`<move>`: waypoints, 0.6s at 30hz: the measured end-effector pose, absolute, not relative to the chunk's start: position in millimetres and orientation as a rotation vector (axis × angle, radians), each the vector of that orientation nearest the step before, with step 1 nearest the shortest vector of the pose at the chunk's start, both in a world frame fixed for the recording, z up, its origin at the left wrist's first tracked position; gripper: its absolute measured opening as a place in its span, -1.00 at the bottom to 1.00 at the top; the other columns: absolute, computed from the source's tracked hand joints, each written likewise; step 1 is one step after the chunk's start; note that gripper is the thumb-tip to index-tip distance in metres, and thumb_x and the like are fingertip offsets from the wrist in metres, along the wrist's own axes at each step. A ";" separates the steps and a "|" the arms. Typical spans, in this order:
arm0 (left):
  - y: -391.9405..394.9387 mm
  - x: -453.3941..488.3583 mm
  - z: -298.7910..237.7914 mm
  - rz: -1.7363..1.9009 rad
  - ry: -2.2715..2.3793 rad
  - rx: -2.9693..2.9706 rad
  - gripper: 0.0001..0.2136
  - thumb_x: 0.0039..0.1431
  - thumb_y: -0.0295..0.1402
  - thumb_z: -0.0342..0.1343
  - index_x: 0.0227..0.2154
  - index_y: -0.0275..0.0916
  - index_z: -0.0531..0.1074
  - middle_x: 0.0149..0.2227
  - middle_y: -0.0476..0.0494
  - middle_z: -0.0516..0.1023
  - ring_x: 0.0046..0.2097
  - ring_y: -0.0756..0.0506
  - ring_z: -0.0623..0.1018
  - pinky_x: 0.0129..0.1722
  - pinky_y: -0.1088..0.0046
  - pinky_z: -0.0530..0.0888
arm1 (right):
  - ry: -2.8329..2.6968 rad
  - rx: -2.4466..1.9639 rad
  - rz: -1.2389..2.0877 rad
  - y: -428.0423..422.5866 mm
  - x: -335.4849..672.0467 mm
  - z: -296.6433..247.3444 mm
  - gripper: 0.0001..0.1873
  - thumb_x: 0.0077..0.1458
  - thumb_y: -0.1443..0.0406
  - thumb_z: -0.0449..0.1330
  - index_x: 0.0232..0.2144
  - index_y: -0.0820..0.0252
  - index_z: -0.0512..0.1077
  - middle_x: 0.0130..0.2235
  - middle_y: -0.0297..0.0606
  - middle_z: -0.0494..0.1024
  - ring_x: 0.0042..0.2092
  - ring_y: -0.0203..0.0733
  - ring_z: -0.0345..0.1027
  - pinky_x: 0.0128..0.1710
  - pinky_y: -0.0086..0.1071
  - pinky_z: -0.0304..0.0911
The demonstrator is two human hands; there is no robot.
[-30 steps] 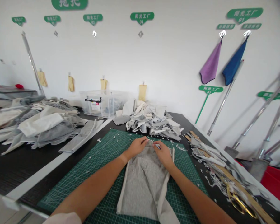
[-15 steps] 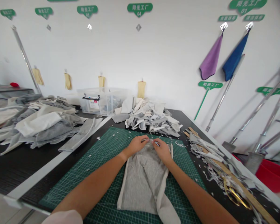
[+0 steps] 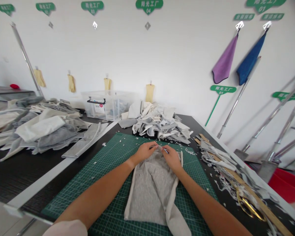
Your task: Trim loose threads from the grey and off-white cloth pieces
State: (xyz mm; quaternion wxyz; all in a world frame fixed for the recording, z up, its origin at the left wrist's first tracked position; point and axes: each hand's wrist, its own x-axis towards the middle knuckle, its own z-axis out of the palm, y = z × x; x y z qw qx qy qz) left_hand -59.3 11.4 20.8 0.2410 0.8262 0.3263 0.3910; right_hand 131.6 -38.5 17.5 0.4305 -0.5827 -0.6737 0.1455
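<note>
A grey cloth piece (image 3: 147,196) with pale edges lies on the green cutting mat (image 3: 93,183), one pale strip of it trailing at the near right. My left hand (image 3: 145,152) and my right hand (image 3: 171,158) meet at its far end, fingertips pinched close together on the edge. A thin dark sliver shows at the left fingertips and a slim shiny one at the right; both are too small to name. A whitish bit sits between the fingertips.
Piles of grey and white cloth lie at the left (image 3: 49,131) and beyond the mat (image 3: 157,121), near a clear plastic bin (image 3: 95,108). Gold-handled scissors (image 3: 249,206), a wooden ruler (image 3: 260,201) and cloth scraps (image 3: 218,157) lie along the right.
The camera view has shifted slightly. Both hands stay pinched at the cloth's far edge, with hardly any visible movement.
</note>
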 end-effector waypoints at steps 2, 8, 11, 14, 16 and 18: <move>11.3 -59.3 21.0 1.081 0.907 2.277 -0.69 0.37 -0.16 -0.08 -0.23 -0.22 0.51 -0.28 -0.06 0.58 -0.25 -0.05 0.51 -0.17 0.50 0.38 | -1.673 -1.450 0.359 -38.7 131.8 17.9 -0.65 0.24 0.05 0.04 -0.29 0.10 0.52 -0.34 -0.29 0.60 -0.31 -0.11 0.42 -0.30 -0.36 0.18; 9.5 -59.7 22.3 1.105 0.929 2.307 -0.67 0.41 -0.18 -0.15 -0.30 -0.23 0.45 -0.35 -0.03 0.51 -0.30 -0.03 0.45 -0.26 0.53 0.33 | -1.655 -1.454 0.338 -36.0 132.5 15.4 -0.65 0.22 0.05 0.06 -0.28 0.10 0.54 -0.29 -0.27 0.62 -0.26 -0.10 0.43 -0.23 -0.35 0.21; 8.9 -59.9 23.5 1.108 0.924 2.312 -0.67 0.42 -0.19 -0.16 -0.29 -0.23 0.45 -0.34 -0.03 0.51 -0.29 -0.03 0.45 -0.25 0.53 0.32 | -1.654 -1.468 0.339 -34.4 132.2 14.7 -0.64 0.22 0.04 0.05 -0.28 0.11 0.55 -0.29 -0.27 0.62 -0.26 -0.09 0.43 -0.23 -0.34 0.22; 8.7 -59.9 24.5 1.096 0.931 2.307 -0.66 0.42 -0.18 -0.17 -0.28 -0.23 0.45 -0.33 -0.04 0.52 -0.28 -0.04 0.45 -0.23 0.52 0.33 | -1.655 -1.473 0.353 -34.1 131.7 15.7 -0.63 0.22 0.03 0.05 -0.29 0.11 0.55 -0.32 -0.27 0.62 -0.28 -0.09 0.43 -0.24 -0.34 0.22; 8.8 -59.8 24.7 1.091 0.937 2.297 -0.66 0.42 -0.18 -0.17 -0.28 -0.23 0.45 -0.34 -0.04 0.52 -0.29 -0.04 0.45 -0.23 0.52 0.33 | -1.660 -1.463 0.359 -34.4 131.4 16.6 -0.63 0.23 0.04 0.05 -0.29 0.11 0.54 -0.31 -0.28 0.61 -0.28 -0.10 0.44 -0.22 -0.34 0.23; 9.1 -59.6 24.5 1.095 0.938 2.289 -0.66 0.42 -0.18 -0.17 -0.29 -0.24 0.44 -0.35 -0.03 0.51 -0.31 -0.03 0.44 -0.25 0.52 0.32 | -1.665 -1.452 0.361 -34.8 131.3 16.9 -0.63 0.24 0.04 0.05 -0.29 0.11 0.54 -0.30 -0.28 0.61 -0.27 -0.10 0.44 -0.21 -0.34 0.23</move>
